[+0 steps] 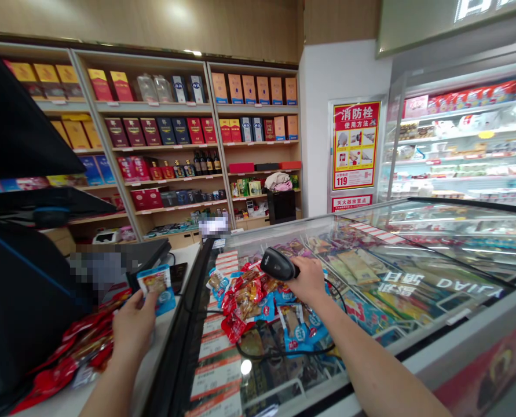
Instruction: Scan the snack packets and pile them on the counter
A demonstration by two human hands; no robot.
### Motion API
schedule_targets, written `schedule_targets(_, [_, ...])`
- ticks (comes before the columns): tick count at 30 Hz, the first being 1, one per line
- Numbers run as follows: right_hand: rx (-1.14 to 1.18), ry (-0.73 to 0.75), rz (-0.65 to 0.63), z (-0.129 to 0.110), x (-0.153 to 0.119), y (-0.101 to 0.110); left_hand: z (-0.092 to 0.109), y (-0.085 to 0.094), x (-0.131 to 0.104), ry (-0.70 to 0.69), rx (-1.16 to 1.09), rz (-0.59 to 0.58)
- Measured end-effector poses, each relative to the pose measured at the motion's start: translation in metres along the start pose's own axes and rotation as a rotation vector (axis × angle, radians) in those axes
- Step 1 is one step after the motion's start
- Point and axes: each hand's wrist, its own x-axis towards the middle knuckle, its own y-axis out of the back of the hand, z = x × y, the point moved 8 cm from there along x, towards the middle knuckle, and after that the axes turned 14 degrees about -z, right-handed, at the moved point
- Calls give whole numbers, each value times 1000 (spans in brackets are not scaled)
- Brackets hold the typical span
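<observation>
My left hand (134, 324) pinches a blue snack packet (158, 288) with a clear window, held up over the counter on the left. In my right hand (312, 281) is a black barcode scanner (278, 264), its head pointing left above the freezer's glass lid. Under the scanner lies a pile of snack packets, red ones (235, 324) on the left and blue ones (295, 327) nearer me. The scanner's black cable (279, 354) loops across the glass around the pile. More red packets (81, 341) are heaped on the counter beside my left forearm.
A black monitor or till (23, 278) stands close on the left. The glass-topped freezer (357, 347), with packaged goods inside, stretches right. Behind are shelves of boxed bottles (166, 132), a red fire-hydrant poster (357, 145) and a lit refrigerated display (466, 139).
</observation>
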Motion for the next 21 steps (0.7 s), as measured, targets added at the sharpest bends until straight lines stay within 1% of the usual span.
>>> schedule_targets(2, [6, 0, 2, 0, 0, 0, -5, -6, -4, 63, -381, 7])
schedule_targets(4, [19, 9, 10, -1, 0, 0, -4, -17, -9, 150, -666, -20])
schedule_targets(6, [32, 23, 20, -2, -1, 2, 2, -32, -15, 249, -871, -70])
schedule_targets(8, [45, 42, 28, -4, -1, 4, 9, -50, -23, 339, -1046, -138])
schedule_targets(9, [50, 53, 28, -5, -1, 4, 15, -62, -27, 362, -1126, -190])
schedule_targets(11, [52, 80, 26, -8, -2, 4, 30, -85, -34, 359, -1268, -320])
schedule_targets(14, [43, 138, 15, -14, -2, 1, 51, -121, -46, 331, -1379, -572])
schedule_targets(16, [49, 187, 6, -19, -3, -1, 58, -139, -54, 334, -1392, -705])
schedule_targets(18, [65, 234, 4, -23, -4, -3, 59, -151, -60, 348, -1383, -797])
schedule_targets(21, [96, 285, 16, -30, -7, -1, 52, -161, -67, 402, -1348, -889])
